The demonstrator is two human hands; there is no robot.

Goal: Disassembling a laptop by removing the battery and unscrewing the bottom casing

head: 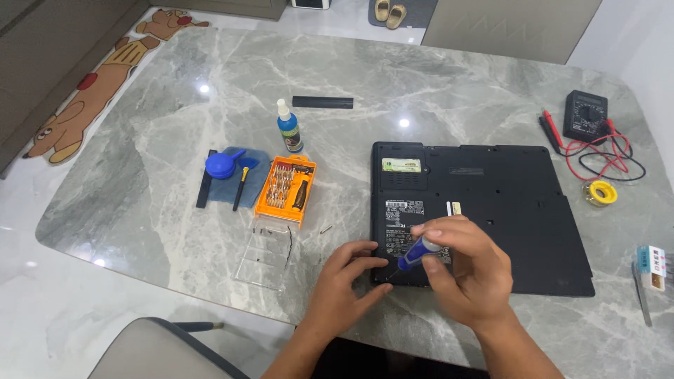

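Both hands work at the near left corner of one black laptop (491, 210), which lies upside down on the marble table (140, 182). His right hand (467, 270) is curled around one blue screwdriver (416, 251), its tip angled down toward seven o'clock onto the corner. His left hand (344, 281) is half open, holding nothing, fingertips pressing the laptop's edge. At ten o'clock from the hands sits one orange bit case (285, 190), its clear lid (263, 256) lying just before it, and one blue bottle (288, 127) beyond. At two o'clock rests one black multimeter (586, 116).
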